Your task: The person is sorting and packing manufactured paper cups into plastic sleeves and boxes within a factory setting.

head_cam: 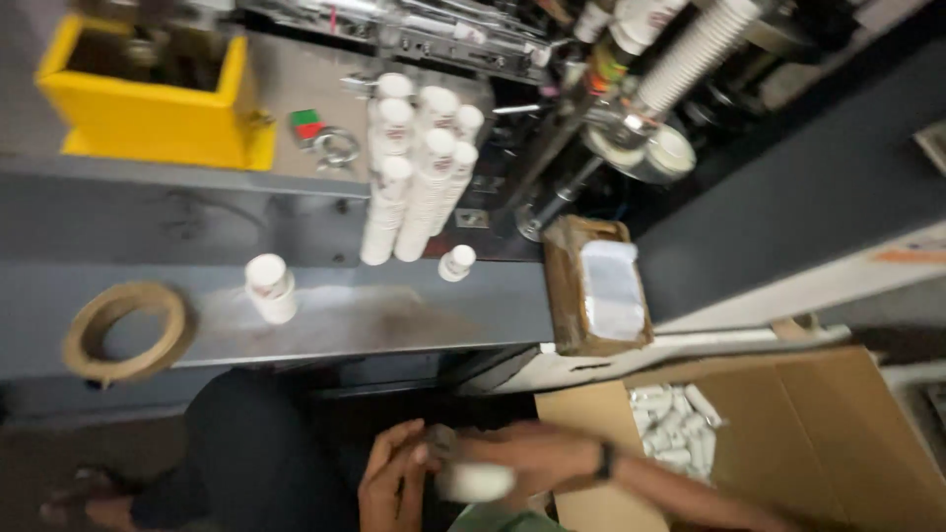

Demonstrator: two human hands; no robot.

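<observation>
Two hands are working close together at the bottom of the head view, and you are holding a short stack of white paper cups point(475, 481) between them, low in front of your body and just left of the open cardboard box point(788, 433). Your right hand point(532, 455), the one wearing a dark wristband, is curling its fingers over the stack from above, so it is closed around the cups. Your left hand point(392, 485) is pressing against the stack's near end with fingers partly bent; the blur is hiding whether it is truly gripping or only steadying. Judging from the packed white cups already lying in the box, you seem to be gathering and squaring a stack, which is calling for an even squeeze so nothing slips. More stacked cups point(416, 187) are leaning on the grey desk point(394, 315), a single cup point(270, 287) is standing near a roll of brown tape point(126, 331), and a yellow bin point(148, 94) is sitting farther back.
</observation>
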